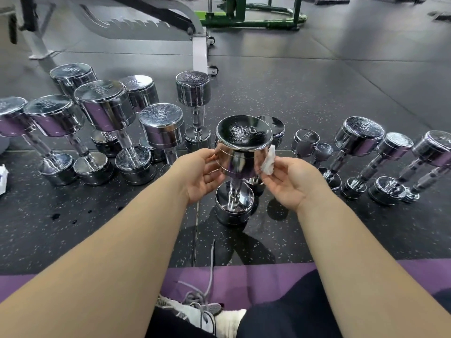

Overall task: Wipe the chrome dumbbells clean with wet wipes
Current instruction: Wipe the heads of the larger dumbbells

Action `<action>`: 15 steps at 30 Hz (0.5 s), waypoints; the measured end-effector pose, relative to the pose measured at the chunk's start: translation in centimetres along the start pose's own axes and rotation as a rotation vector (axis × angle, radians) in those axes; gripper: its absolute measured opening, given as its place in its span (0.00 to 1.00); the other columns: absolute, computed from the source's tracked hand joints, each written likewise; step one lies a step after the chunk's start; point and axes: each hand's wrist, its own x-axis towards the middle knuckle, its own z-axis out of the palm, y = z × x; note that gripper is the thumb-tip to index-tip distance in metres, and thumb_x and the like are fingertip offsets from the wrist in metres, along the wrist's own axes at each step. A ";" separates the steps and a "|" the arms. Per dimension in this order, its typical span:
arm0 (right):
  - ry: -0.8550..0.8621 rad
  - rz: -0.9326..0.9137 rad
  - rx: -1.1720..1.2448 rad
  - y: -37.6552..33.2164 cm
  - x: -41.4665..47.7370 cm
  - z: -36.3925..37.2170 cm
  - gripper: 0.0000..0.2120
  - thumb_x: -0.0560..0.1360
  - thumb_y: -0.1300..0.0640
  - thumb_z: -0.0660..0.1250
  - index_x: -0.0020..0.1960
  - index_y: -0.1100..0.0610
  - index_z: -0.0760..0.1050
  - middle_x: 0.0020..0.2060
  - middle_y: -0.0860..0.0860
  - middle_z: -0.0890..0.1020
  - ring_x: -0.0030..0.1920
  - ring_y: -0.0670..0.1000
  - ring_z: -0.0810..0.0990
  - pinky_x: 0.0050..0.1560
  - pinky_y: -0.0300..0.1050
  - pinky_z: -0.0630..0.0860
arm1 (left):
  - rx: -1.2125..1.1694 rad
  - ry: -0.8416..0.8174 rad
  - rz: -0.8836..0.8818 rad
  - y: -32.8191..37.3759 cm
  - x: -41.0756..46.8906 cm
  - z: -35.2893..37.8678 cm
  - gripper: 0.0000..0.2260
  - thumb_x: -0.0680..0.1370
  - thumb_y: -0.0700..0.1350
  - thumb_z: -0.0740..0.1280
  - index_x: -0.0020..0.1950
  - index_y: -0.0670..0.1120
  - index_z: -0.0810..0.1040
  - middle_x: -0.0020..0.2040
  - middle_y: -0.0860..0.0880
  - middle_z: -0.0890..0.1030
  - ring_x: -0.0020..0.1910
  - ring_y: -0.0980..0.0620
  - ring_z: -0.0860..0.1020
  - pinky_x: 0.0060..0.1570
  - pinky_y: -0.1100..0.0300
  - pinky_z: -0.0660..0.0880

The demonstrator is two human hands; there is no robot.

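Chrome dumbbell marked 9KG (pixel 240 157) stands upright on its lower head on the dark speckled rubber floor (pixel 317 89), straight ahead between both hands. The left hand (pixel 200 176) cups the left side of the upper head, thumb and curled fingers against the chrome. The right hand (pixel 290 184) pinches a crumpled white wet wipe (pixel 268 163) and presses it to the right side of that head; its fingertips are mostly hidden by the wipe.

Directly behind stands a smaller dumbbell (pixel 274 128), largely hidden, its marking unreadable. A cluster of upright dumbbells (pixel 105 106) stands to the left, their stamped weights hard to read and the outermost cut off by the frame edge. To the right is a row of dumbbells (pixel 358 135), with 2KG and 1KG legible on the small ones and the last cut off. A white packet (pixel 3 176) shows only partly at the left edge. In the foreground lie a purple mat (pixel 244 279) and a laced shoe (pixel 195 311), partly covered by the forearms.
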 end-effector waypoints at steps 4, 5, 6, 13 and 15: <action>-0.011 0.125 -0.109 2.0 -0.4 0.3 0.09 0.80 0.71 0.54 0.55 0.70 0.72 0.46 0.64 0.81 0.48 0.60 0.82 0.39 0.46 0.83 | 0.009 0.012 -0.002 0.1 0.0 -0.1 0.10 0.82 0.46 0.60 0.44 0.46 0.77 0.35 0.50 0.80 0.35 0.54 0.77 0.34 0.63 0.78; -0.040 0.163 -0.125 2.7 -0.7 0.5 0.10 0.80 0.72 0.53 0.55 0.70 0.72 0.47 0.65 0.81 0.49 0.61 0.82 0.40 0.46 0.83 | 0.022 0.004 -0.016 0.1 -0.1 0.0 0.11 0.82 0.47 0.60 0.44 0.46 0.77 0.37 0.49 0.80 0.35 0.53 0.77 0.33 0.62 0.78; -0.061 0.189 -0.140 3.2 -0.7 0.7 0.10 0.80 0.73 0.53 0.55 0.70 0.72 0.47 0.64 0.80 0.49 0.60 0.81 0.40 0.44 0.82 | 0.051 -0.008 -0.039 0.0 -0.1 -0.1 0.11 0.82 0.47 0.59 0.44 0.46 0.77 0.39 0.49 0.80 0.37 0.52 0.77 0.35 0.61 0.78; -0.029 0.159 -0.111 4.6 0.4 1.5 0.13 0.78 0.75 0.55 0.58 0.68 0.73 0.47 0.62 0.79 0.44 0.54 0.78 0.38 0.42 0.82 | 0.060 -0.162 -0.262 0.7 -1.3 -1.1 0.11 0.77 0.36 0.53 0.47 0.40 0.75 0.45 0.40 0.84 0.43 0.45 0.82 0.42 0.54 0.83; -0.052 0.159 -0.065 4.3 0.5 1.3 0.15 0.78 0.76 0.53 0.59 0.68 0.73 0.45 0.62 0.80 0.44 0.55 0.80 0.40 0.43 0.82 | 0.006 -0.151 -0.241 0.8 -1.4 -0.9 0.11 0.77 0.32 0.54 0.46 0.37 0.76 0.46 0.39 0.82 0.42 0.46 0.82 0.43 0.56 0.82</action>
